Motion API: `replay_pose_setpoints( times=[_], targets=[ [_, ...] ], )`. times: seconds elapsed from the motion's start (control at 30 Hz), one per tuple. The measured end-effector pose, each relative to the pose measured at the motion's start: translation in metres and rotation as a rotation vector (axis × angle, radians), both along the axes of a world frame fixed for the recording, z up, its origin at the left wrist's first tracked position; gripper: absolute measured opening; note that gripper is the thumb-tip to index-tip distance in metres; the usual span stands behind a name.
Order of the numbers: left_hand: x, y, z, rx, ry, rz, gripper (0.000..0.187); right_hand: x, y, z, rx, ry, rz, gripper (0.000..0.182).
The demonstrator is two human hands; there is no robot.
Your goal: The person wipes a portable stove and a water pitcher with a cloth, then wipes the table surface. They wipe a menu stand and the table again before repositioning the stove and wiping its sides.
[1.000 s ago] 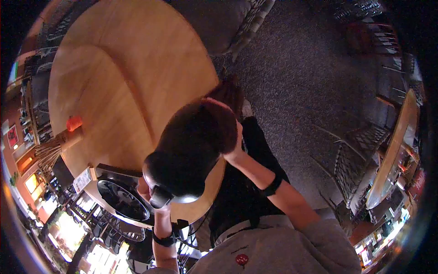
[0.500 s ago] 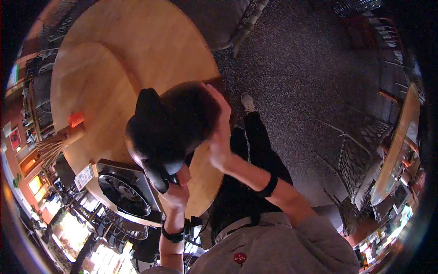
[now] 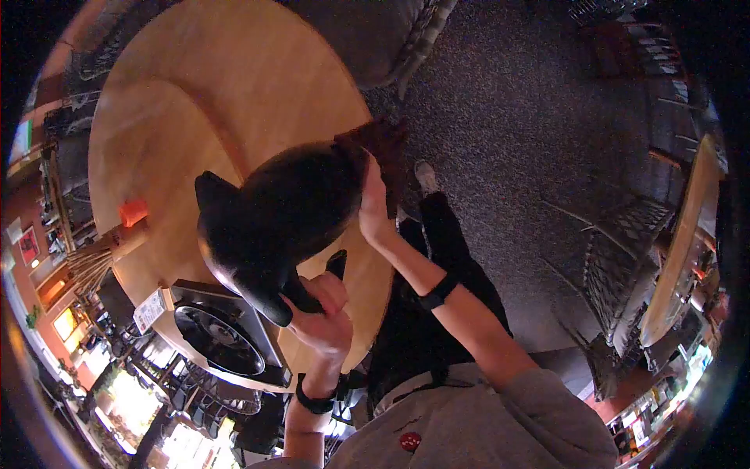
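A large, dark, rounded object (image 3: 293,195) is held up over the wooden table (image 3: 258,70). It has a pointed, ear-like projection at its upper left and black leg-like parts underneath; its exact kind is not clear. My left hand (image 3: 324,316) is closed around one of the lower black parts, a second one sticking up past my fingers. My right hand (image 3: 375,203) presses against the object's right end, fingers partly hidden behind it. A dark reddish, frayed-looking piece (image 3: 383,137) shows beyond that hand.
A black square unit with a round front (image 3: 219,336) stands at the table's near left edge, beside a white labelled piece (image 3: 148,310). Farther left is a small orange-red item (image 3: 133,212). Woven chairs (image 3: 613,273) and another table (image 3: 680,242) stand to the right across speckled carpet (image 3: 500,133).
The dark object has shifted slightly left and tilted, showing more of its underside. My left hand has moved right and down from its head-like end. The reddish frayed piece now shows at the right end.
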State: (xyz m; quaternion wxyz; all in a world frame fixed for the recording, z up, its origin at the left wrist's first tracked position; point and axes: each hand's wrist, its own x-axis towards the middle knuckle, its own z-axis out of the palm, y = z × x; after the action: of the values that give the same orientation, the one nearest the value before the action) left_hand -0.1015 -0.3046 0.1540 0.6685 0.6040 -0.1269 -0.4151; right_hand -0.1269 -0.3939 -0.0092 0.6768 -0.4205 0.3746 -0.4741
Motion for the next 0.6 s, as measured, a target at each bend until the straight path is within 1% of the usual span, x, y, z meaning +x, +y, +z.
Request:
replay_pose_setpoints(
  times=[0.03, 0.13, 0.17, 0.23, 0.33, 0.37, 0.43, 0.47, 0.5, 0.53, 0.57, 0.6],
  targets=[
    [0.000, -0.001, -0.001, -0.009, -0.008, 0.000, 0.052, -0.002, -0.001, -0.011, 0.096, -0.008, 0.062, 0.049],
    [0.003, 0.000, -0.004, 0.023, -0.016, 0.046, 0.050, 0.008, 0.009, -0.033, 0.124, 0.079, -0.117, 0.041],
    [0.003, 0.000, -0.004, 0.009, -0.034, 0.040, 0.050, 0.007, 0.010, -0.038, 0.192, 0.038, -0.123, 0.036],
    [0.003, -0.004, -0.004, -0.022, -0.073, 0.027, 0.048, 0.003, 0.001, -0.019, 0.327, -0.045, -0.133, 0.026],
    [0.003, -0.004, -0.005, -0.013, 0.017, 0.141, 0.046, 0.001, -0.009, -0.015, 0.430, -0.178, -0.137, 0.021],
    [0.003, -0.005, -0.004, -0.047, 0.014, 0.109, 0.045, -0.002, -0.005, -0.011, 0.443, -0.142, -0.110, 0.020],
    [0.002, -0.008, -0.005, -0.116, 0.011, 0.045, 0.044, -0.015, 0.005, 0.043, 0.470, -0.065, -0.060, 0.019],
    [-0.003, -0.018, -0.001, 0.026, -0.042, 0.224, 0.044, -0.015, 0.018, 0.070, 0.339, -0.041, -0.084, 0.025],
    [-0.013, -0.033, 0.006, 0.170, -0.095, 0.403, 0.043, -0.016, 0.018, 0.089, 0.136, -0.011, -0.031, 0.030],
    [-0.016, -0.036, 0.007, 0.225, -0.115, 0.461, 0.044, -0.017, 0.019, 0.107, -0.065, 0.005, 0.003, 0.035],
    [-0.018, -0.040, 0.008, 0.280, -0.133, 0.518, 0.044, -0.019, 0.015, 0.115, -0.336, 0.023, 0.114, 0.038],
    [-0.017, -0.037, 0.007, 0.250, -0.121, 0.458, 0.044, -0.018, 0.010, 0.109, -0.514, 0.142, 0.131, 0.044]
  ],
)
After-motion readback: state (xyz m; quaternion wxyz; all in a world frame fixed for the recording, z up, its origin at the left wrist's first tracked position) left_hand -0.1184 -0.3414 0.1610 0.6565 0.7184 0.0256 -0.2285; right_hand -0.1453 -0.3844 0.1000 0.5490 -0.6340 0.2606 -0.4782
